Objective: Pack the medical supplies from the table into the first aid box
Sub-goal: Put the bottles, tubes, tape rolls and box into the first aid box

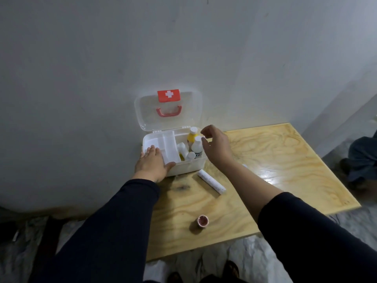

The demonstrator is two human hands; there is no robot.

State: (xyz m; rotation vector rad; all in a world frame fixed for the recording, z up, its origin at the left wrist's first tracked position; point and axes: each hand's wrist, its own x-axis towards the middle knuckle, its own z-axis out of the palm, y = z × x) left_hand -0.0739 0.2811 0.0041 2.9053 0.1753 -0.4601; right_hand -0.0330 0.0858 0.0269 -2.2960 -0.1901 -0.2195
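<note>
A: Left hand (152, 163) flat, fingers spread on first aid box (189, 167) front-left rim. Right hand (216, 145)?
B: Loosely curled, empty, beside white bottle (197, 147). Label unreadable. Bandage roll (211, 182) lies on table (275, 160).

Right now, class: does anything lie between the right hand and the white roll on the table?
Nothing visible does. The right hand hovers open beside the box; the roll lies on bare table just below it, touching nothing.
</note>
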